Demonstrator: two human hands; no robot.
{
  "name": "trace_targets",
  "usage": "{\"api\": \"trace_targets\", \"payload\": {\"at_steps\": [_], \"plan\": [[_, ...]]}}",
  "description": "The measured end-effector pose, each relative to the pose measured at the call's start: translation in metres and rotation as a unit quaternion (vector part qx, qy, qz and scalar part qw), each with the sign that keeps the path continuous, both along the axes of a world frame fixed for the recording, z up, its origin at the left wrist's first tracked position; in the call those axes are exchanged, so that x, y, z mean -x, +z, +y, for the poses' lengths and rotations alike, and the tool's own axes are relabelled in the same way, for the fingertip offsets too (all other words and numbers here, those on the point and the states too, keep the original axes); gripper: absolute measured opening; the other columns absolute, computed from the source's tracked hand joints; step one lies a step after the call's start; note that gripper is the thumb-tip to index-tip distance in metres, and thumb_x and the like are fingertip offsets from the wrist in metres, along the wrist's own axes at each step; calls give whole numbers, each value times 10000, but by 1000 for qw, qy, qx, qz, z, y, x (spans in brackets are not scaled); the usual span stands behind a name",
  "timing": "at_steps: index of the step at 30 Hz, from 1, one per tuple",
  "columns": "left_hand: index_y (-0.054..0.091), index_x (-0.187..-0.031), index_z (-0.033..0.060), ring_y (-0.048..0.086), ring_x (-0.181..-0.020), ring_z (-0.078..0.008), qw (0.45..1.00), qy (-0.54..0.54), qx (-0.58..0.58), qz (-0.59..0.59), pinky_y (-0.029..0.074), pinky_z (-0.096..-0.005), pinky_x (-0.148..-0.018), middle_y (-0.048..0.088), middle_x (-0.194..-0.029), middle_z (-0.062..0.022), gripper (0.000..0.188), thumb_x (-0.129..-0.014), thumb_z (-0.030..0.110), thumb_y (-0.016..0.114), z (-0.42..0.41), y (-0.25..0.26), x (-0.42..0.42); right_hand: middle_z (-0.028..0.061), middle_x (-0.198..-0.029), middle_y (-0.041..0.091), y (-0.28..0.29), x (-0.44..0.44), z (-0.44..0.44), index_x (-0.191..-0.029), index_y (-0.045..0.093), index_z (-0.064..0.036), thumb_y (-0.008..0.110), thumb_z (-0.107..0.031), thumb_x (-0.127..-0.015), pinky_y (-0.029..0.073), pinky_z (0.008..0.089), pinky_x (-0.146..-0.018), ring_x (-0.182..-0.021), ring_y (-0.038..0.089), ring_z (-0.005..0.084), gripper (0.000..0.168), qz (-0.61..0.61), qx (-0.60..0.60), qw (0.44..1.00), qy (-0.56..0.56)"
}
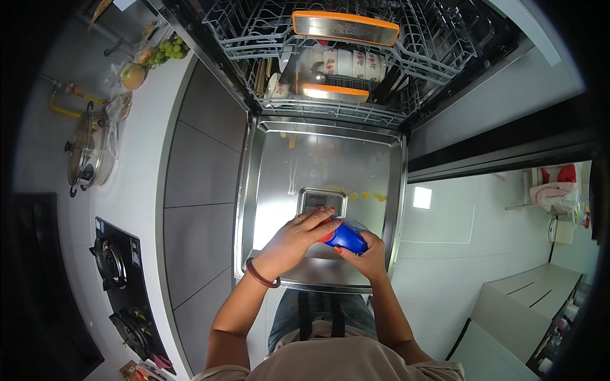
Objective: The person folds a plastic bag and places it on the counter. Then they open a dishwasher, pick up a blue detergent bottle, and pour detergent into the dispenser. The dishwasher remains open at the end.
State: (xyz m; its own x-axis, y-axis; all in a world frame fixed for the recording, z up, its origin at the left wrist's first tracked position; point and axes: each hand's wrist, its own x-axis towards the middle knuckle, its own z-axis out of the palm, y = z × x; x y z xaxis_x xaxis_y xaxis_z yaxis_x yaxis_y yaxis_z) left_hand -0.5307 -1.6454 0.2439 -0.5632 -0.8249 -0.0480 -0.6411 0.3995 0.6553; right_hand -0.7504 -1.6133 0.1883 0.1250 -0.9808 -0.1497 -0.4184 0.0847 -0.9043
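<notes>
Both my hands are on a blue plastic bottle (350,238) with a red cap (329,236), tilted above the lowered dishwasher door (333,164). My left hand (290,240) lies over the cap end, its fingers covering most of the red part. Around the blue body my right hand (371,255) is wrapped. Just beyond my left fingertips is the detergent dispenser (323,199), set in the steel inner face of the door; its lower part is hidden by my fingers. Yellow drips (366,195) and whitish streaks mark the metal.
Flowered bowls (358,64) stand in the dishwasher's lower rack (333,110), under the upper rack (248,46). Left of the door runs a white countertop (136,185) with a gas hob (128,285), a lidded pot (88,147) and fruit (133,76). A dark-edged panel (500,138) juts in from the right.
</notes>
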Motion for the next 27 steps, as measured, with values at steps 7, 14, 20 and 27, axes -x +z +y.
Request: {"api": "trace_targets", "payload": {"at_steps": [7, 14, 20, 27], "plan": [[504, -1258, 68, 557, -1064, -336, 987, 63, -148, 0, 474, -386, -887, 541, -1169, -176, 497, -816, 241, 654, -3, 7, -1, 62, -644, 582, -7, 0, 6, -749, 617, -6, 858, -334, -615, 428, 256, -524, -565, 519, 110, 428, 42, 3, 999, 16], [395, -1344, 3, 538, -1105, -370, 980, 141, -123, -61, 459, -403, -905, 508, -1233, -235, 833, -746, 500, 695, -1, 7, 1, 53, -630, 562, 2, -9, 5, -728, 602, -16, 856, -327, -613, 415, 252, -514, -553, 499, 104, 418, -15, -27, 999, -8], [364, -1410, 141, 358, -1326, -329, 998, 58, -4, -4, 360, -396, -1055, 414, -1403, -149, 841, -681, 241, 772, -10, 40, -17, 50, -631, 563, 4, -11, 0, -724, 601, -17, 858, -325, -608, 416, 250, -517, -559, 503, 102, 417, -14, 8, 1000, -6], [504, -1280, 146, 516, -1138, -309, 998, 9, -42, 46, 453, -384, -951, 463, -1319, -90, 557, -757, 69, 680, 0, 6, -15, 59, -650, 581, 8, -13, -2, -741, 616, -12, 859, -331, -603, 424, 251, -525, -569, 514, 106, 424, -18, 15, 1000, 6]]}}
